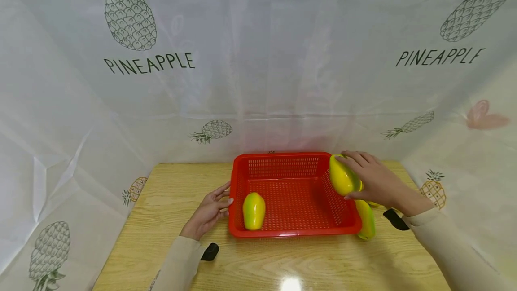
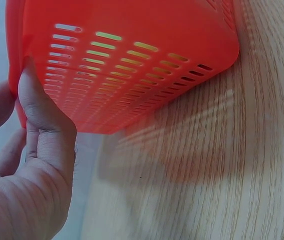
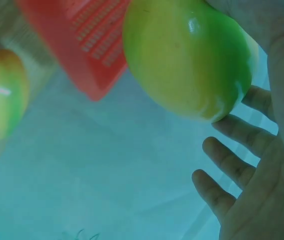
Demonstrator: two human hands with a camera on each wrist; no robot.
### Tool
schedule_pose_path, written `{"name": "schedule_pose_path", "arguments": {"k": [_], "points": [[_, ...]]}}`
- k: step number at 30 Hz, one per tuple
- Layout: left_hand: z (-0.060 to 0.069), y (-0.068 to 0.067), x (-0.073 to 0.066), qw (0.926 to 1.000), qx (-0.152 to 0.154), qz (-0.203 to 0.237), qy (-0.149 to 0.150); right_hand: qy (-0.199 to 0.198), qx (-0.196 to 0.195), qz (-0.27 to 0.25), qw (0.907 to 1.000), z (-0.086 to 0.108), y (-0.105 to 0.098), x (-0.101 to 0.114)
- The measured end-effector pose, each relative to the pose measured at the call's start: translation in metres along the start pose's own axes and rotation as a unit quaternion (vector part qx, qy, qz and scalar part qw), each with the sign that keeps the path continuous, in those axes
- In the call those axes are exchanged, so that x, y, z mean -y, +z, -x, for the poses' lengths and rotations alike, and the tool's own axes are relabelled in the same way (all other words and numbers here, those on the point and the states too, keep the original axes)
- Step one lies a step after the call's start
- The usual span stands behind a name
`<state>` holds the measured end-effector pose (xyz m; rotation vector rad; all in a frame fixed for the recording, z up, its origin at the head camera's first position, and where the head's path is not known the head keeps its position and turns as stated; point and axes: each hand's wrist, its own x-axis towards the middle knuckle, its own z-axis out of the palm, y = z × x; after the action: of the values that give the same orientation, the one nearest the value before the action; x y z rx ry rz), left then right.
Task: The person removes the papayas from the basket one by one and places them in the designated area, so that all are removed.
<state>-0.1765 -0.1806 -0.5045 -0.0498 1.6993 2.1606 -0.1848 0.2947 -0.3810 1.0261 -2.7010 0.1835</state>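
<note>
A red plastic basket (image 1: pixel 295 233) with slotted walls sits on the wooden table. My left hand (image 1: pixel 210 210) grips its left rim; in the left wrist view, a digit lies against the outer basket wall (image 2: pixel 131 60). One yellow-green mango (image 1: pixel 254 211) stands inside at the left end. My right hand (image 1: pixel 373 178) holds another mango (image 1: pixel 343 176) over the basket's right rim. In the right wrist view this mango (image 3: pixel 187 60) is held near thumb and index finger, while other fingers (image 3: pixel 227 160) spread apart from it.
Beside the basket's right wall lies a mango (image 1: pixel 365 220), with another yellow piece partly hidden under my right hand. The wooden table (image 1: pixel 250 264) meets a pineapple-printed white sheet (image 1: pixel 282 80) at its back and sides. Black wrist straps (image 1: pixel 396 220) show at both cuffs.
</note>
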Motion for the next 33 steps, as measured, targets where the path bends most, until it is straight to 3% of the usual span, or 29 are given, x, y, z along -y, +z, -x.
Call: {"name": "schedule_pose_path", "arguments": {"k": [11, 33], "points": [[-0.001, -0.001, 0.001, 1.0, 0.0, -0.004, 0.001, 0.011, -0.037, 0.019, 0.9991, 0.04, 0.005, -0.02], [-0.001, 0.0, 0.001, 1.0, -0.005, -0.002, -0.003, 0.087, -0.019, 0.019, 0.9959, 0.117, 0.028, -0.047]]}}
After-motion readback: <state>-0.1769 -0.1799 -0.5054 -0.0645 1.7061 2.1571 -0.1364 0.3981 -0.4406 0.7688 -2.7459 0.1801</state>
